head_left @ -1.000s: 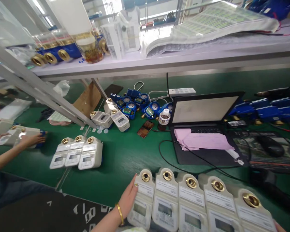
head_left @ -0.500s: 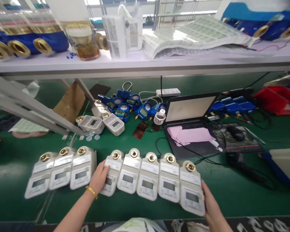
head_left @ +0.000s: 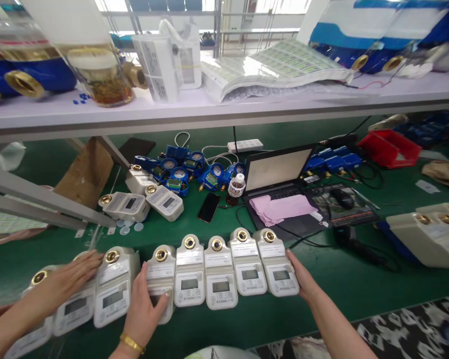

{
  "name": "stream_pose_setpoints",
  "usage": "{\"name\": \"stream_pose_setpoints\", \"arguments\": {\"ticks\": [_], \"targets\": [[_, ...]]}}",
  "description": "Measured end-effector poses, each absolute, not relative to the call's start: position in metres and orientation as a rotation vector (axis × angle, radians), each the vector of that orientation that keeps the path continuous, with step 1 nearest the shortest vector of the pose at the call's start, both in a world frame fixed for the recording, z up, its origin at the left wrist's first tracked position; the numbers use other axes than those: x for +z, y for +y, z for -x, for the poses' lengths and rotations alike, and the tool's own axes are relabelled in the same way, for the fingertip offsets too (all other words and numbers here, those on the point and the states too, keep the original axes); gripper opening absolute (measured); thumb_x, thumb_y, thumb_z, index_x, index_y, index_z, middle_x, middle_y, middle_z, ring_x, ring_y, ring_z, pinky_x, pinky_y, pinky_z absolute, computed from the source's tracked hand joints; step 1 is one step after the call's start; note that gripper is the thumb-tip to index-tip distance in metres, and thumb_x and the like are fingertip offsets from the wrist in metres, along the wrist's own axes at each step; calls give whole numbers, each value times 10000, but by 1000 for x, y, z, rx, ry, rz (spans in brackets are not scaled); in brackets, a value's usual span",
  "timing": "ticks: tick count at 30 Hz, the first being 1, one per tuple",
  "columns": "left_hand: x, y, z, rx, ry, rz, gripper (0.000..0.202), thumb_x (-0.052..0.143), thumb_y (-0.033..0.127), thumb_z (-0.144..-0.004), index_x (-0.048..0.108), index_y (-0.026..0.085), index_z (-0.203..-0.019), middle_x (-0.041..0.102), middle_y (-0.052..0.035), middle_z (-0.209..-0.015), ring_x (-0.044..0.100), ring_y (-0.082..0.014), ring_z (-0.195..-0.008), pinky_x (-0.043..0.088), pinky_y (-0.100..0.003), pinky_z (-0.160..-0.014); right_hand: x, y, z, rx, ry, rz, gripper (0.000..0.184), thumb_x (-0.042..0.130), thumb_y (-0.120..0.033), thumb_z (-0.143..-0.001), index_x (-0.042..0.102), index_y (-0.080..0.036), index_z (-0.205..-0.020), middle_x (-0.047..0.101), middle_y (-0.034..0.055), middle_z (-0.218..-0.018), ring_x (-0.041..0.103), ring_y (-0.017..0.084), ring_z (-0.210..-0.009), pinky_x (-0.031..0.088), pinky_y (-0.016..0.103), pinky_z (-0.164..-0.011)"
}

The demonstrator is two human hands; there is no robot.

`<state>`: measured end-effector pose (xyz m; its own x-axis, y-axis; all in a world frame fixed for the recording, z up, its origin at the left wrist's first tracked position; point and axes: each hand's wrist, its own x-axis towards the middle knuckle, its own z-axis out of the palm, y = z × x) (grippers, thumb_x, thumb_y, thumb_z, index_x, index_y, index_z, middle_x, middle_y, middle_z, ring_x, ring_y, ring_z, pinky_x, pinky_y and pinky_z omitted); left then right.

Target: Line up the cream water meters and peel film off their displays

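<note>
A row of several white meters (head_left: 219,271) with brass ports lies side by side on the green table (head_left: 344,279) in front of me. My left hand (head_left: 144,304), wearing a gold bracelet, lies flat with fingers stretched over the leftmost meter of the row. My right hand (head_left: 299,279) presses flat against the outer side of the rightmost meter. Just left of the row stands another group of three white meters (head_left: 114,284), and another person's hand (head_left: 69,279) rests on top of it.
Behind the row are a phone (head_left: 208,207), a small bottle (head_left: 236,188), a laptop (head_left: 280,169) with pink papers (head_left: 280,207), blue meters (head_left: 179,169) and two loose white meters (head_left: 142,202). More white meters (head_left: 426,232) sit at right. A shelf (head_left: 209,112) overhangs.
The row of meters has slid left and further onto the table, close to the group of three. My left hand moved flatter onto the end meter. Another person's hand came onto the three meters.
</note>
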<state>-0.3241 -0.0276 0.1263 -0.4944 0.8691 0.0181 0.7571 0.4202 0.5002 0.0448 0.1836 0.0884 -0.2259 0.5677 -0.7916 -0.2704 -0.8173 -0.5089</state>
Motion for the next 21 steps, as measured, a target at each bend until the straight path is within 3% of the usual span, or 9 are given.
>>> {"name": "stream_pose_setpoints", "arguments": {"ticks": [5, 9, 17, 21], "targets": [[138, -38, 306, 351, 2469, -1605, 960, 598, 419, -627, 89, 135, -1390, 118, -177, -1443, 232, -349, -1291, 325, -518, -1009, 90, 168, -46, 1907, -363, 1579, 351, 523, -418, -800, 650, -127, -947, 693, 88, -917, 635, 252, -912, 445, 378, -913], [139, -40, 288, 191, 2571, -1677, 991, 649, 406, -555, 154, 150, -1375, 18, -182, -1460, 172, -396, -1300, 323, -539, -982, 92, 156, -46, 1892, -325, 1565, 368, 534, -450, -777, 654, -148, -950, 693, 71, -922, 621, 258, -948, 454, 384, -900], [126, -33, 287, 177, 2707, -1664, 1018, 606, 525, -597, 88, 147, -1387, 83, -215, -1438, 173, -434, -1276, 287, -582, -963, 81, 174, -40, 1967, -557, 1528, 465, 599, -522, -700, 667, -134, -946, 696, 73, -906, 614, 262, -950, 433, 368, -902], [129, -25, 286, 120, 2777, -1579, 956, 541, 592, -628, 197, 68, -1350, 152, -265, -1392, 188, -455, -1256, 282, -598, -960, 71, 210, -18, 2032, -724, 1422, 518, 546, -564, -735, 656, -138, -1007, 676, 77, -992, 592, 248, -998, 392, 372, -944]]}}
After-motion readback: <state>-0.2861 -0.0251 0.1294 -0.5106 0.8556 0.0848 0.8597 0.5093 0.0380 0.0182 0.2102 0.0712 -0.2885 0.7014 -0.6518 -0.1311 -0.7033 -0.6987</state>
